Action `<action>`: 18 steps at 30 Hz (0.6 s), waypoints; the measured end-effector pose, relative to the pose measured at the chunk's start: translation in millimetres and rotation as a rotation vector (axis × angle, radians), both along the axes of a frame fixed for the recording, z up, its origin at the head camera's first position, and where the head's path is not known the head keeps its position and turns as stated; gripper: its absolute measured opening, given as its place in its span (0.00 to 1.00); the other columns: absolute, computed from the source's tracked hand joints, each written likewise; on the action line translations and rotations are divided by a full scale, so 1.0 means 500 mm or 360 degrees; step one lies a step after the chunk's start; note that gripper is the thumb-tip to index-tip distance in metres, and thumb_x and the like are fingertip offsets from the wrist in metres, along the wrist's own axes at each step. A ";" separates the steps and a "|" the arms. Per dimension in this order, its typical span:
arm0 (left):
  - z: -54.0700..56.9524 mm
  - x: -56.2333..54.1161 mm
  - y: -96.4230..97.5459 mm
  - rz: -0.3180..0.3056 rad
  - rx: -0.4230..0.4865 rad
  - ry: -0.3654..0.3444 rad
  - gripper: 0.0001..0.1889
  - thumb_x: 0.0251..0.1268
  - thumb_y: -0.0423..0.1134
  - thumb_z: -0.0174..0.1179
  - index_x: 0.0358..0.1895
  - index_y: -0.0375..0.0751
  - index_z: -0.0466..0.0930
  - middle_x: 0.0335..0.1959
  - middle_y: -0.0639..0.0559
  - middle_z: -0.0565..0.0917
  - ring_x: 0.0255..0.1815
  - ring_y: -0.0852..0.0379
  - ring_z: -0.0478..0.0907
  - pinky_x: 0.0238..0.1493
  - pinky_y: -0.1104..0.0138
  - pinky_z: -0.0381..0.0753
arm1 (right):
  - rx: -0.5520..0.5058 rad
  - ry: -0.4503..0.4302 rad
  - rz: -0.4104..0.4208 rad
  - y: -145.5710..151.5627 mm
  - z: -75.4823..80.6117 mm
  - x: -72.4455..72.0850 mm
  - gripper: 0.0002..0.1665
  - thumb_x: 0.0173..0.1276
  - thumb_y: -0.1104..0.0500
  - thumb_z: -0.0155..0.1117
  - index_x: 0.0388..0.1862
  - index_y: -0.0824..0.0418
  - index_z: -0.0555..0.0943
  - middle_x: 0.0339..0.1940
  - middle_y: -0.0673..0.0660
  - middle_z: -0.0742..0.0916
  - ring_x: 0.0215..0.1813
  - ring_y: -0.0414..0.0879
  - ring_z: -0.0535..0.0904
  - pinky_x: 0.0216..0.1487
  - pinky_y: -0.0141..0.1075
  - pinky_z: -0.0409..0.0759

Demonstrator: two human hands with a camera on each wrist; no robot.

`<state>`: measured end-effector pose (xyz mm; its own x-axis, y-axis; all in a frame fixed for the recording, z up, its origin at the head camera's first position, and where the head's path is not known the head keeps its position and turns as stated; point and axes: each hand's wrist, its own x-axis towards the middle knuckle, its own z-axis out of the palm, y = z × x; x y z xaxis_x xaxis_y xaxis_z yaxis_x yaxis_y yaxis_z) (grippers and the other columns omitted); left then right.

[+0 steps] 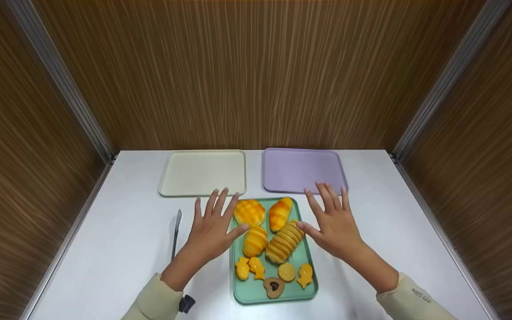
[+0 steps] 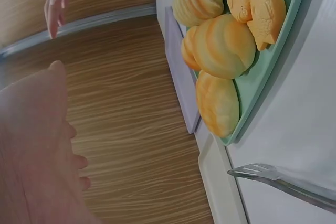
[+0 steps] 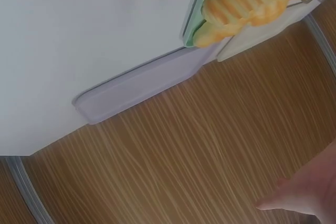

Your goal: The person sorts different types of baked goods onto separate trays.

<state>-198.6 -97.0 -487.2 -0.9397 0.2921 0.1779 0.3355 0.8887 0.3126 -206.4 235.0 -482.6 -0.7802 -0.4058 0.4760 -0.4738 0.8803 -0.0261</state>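
Both hands are held up with fingers spread and nothing in them. The left hand [image 1: 211, 233] overlaps the left edge of a green tray [image 1: 300, 253] in the head view; the right hand [image 1: 336, 224] is by its right edge. On that tray lie a grid-topped bun [image 1: 250, 212], a croissant-like bread [image 1: 280, 213], a striped roll [image 1: 255, 241] and a long ridged bread [image 1: 285, 241]. Nearer the front are a heart-shaped cookie [image 1: 274, 287], a round biscuit [image 1: 286, 272] and several fish-shaped biscuits [image 1: 305, 275]. Metal tongs [image 2: 278, 181] lie left of the tray.
Behind the green tray, a cream tray [image 1: 205, 173] stands at left and a purple tray [image 1: 305, 171] at right, both bare. Wood-grain panels [image 1: 247, 75] with metal corner strips enclose the white table [image 1: 122, 213] at the back and sides.
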 end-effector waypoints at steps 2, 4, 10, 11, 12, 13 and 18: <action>0.000 0.003 -0.007 0.0035 0.0025 0.0041 0.43 0.72 0.68 0.49 0.82 0.51 0.50 0.83 0.44 0.48 0.83 0.41 0.43 0.76 0.35 0.38 | -0.0013 -0.0005 -0.0007 0.000 0.000 0.001 0.48 0.72 0.26 0.46 0.82 0.52 0.58 0.81 0.62 0.59 0.81 0.59 0.53 0.77 0.65 0.40; -0.007 0.010 -0.017 0.0086 0.0049 0.0078 0.42 0.72 0.63 0.54 0.81 0.48 0.53 0.82 0.42 0.52 0.81 0.40 0.47 0.75 0.35 0.41 | -0.0030 -0.0021 -0.0017 0.001 -0.003 0.007 0.48 0.72 0.27 0.48 0.82 0.52 0.58 0.81 0.62 0.59 0.81 0.59 0.53 0.77 0.64 0.39; -0.070 0.045 -0.064 0.0315 0.0156 0.0041 0.41 0.68 0.56 0.63 0.77 0.40 0.60 0.77 0.36 0.60 0.76 0.36 0.57 0.73 0.37 0.49 | -0.0093 -0.0065 -0.0093 0.016 -0.020 0.036 0.46 0.72 0.35 0.57 0.81 0.53 0.58 0.80 0.62 0.60 0.80 0.59 0.53 0.79 0.61 0.39; -0.083 0.052 -0.072 0.0360 0.0184 0.0008 0.42 0.67 0.56 0.63 0.77 0.38 0.60 0.76 0.34 0.60 0.76 0.36 0.57 0.73 0.37 0.51 | -0.0118 -0.0078 -0.0108 0.019 -0.021 0.041 0.45 0.72 0.37 0.58 0.81 0.53 0.59 0.80 0.63 0.60 0.80 0.59 0.54 0.79 0.61 0.40; -0.098 0.059 -0.080 0.0405 0.0203 -0.0025 0.42 0.67 0.56 0.63 0.77 0.36 0.60 0.76 0.33 0.61 0.75 0.34 0.58 0.72 0.37 0.53 | -0.0149 -0.0096 -0.0123 0.022 -0.023 0.047 0.45 0.72 0.38 0.59 0.81 0.54 0.60 0.80 0.63 0.61 0.79 0.59 0.55 0.78 0.60 0.42; -0.112 0.067 -0.087 0.0454 0.0226 -0.0065 0.42 0.68 0.56 0.63 0.77 0.35 0.60 0.75 0.31 0.60 0.74 0.33 0.59 0.71 0.36 0.54 | -0.0193 -0.0126 -0.0144 0.024 -0.024 0.052 0.44 0.73 0.39 0.59 0.81 0.54 0.60 0.79 0.63 0.62 0.79 0.59 0.56 0.78 0.60 0.46; -0.171 0.099 -0.108 0.0624 0.0306 -0.0306 0.47 0.68 0.57 0.63 0.78 0.30 0.53 0.76 0.26 0.56 0.74 0.28 0.56 0.69 0.34 0.54 | -0.0540 -0.0429 -0.0303 0.034 -0.039 0.079 0.41 0.75 0.38 0.58 0.80 0.53 0.62 0.75 0.62 0.69 0.75 0.58 0.65 0.65 0.60 0.70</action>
